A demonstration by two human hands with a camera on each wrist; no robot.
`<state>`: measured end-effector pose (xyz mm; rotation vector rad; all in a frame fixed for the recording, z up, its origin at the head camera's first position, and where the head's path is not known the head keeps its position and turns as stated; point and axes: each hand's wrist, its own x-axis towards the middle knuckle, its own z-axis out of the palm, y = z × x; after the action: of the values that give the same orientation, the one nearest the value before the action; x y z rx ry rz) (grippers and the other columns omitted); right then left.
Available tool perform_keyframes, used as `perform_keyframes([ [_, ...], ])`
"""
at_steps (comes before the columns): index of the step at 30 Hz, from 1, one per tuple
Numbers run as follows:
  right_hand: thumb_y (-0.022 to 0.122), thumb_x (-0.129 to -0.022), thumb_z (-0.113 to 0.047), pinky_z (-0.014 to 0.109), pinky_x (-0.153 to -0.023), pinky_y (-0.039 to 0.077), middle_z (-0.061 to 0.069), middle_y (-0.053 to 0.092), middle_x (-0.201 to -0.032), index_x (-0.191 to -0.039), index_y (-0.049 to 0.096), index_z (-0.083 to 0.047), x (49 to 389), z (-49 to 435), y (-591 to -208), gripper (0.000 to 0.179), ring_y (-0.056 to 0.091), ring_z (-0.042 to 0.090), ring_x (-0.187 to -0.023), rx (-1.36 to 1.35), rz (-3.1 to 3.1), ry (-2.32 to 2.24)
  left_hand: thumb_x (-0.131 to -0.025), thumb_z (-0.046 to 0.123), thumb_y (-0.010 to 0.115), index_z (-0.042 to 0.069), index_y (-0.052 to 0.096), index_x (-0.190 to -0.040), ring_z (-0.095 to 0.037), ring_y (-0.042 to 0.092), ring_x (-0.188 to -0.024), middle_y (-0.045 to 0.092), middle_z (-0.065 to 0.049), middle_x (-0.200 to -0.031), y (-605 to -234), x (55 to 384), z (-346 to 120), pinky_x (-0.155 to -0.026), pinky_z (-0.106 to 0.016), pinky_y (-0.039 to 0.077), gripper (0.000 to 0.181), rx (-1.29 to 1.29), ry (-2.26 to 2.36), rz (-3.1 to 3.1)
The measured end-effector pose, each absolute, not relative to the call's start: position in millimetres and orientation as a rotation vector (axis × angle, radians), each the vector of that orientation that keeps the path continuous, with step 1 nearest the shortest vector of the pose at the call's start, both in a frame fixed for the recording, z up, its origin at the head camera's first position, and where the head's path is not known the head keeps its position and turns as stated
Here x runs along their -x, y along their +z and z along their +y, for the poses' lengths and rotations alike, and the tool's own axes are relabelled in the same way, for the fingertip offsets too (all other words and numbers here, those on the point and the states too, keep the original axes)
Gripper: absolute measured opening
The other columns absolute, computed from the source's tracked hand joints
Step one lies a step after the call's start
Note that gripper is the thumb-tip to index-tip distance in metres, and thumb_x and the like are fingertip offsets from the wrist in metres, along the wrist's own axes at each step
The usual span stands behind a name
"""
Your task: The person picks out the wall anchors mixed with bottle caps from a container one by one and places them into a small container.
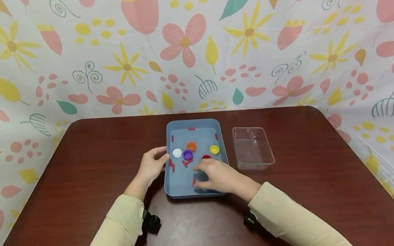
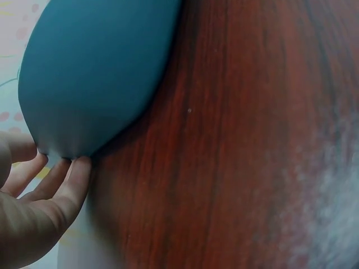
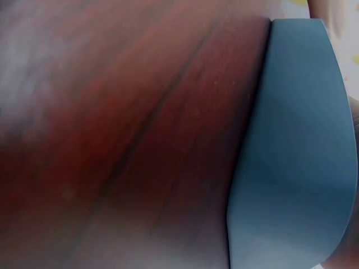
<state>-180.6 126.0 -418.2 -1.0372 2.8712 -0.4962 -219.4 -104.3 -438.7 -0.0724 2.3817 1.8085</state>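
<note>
Head view: left hand [image 1: 149, 167] seemingly grips our blue rectangular tray [image 1: 179, 186] steady.
Right hand [image 1: 221, 176] parts its fingers beside a red stick [image 1: 194, 181].

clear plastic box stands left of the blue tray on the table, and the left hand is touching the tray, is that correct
Not quite: the clear plastic box stands to the right of the blue tray, as the head view shows. The left hand is indeed touching the tray.
</note>
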Motion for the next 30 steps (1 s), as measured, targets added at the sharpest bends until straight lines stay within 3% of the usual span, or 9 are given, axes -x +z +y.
perform_keyframes([
  [12,0.072,-0.081,-0.040,0.030,-0.084,0.056,0.003,0.068,-0.101,-0.106,0.069,-0.008,179.9,117.4,-423.4,0.040,0.059,0.014,-0.093,1.038,2.871,-0.421,-0.095,0.012,0.055,0.001,0.051,-0.134,-0.029,0.062,-0.101,0.052,-0.020,-0.134,-437.3,219.4,-105.0,-0.079,-0.038,0.060,0.040,0.079,1.818,2.371],
  [30,0.074,-0.081,-0.037,0.024,-0.066,0.053,-0.001,0.062,-0.088,-0.091,0.069,-0.010,176.9,111.6,-424.9,0.029,0.055,0.010,-0.078,0.990,2.920,-0.371,-0.095,0.011,0.054,0.001,0.050,-0.134,-0.027,0.062,-0.101,0.055,-0.021,-0.128,-438.7,218.1,-104.9,-0.078,-0.036,0.060,0.041,0.086,1.841,2.331],
])
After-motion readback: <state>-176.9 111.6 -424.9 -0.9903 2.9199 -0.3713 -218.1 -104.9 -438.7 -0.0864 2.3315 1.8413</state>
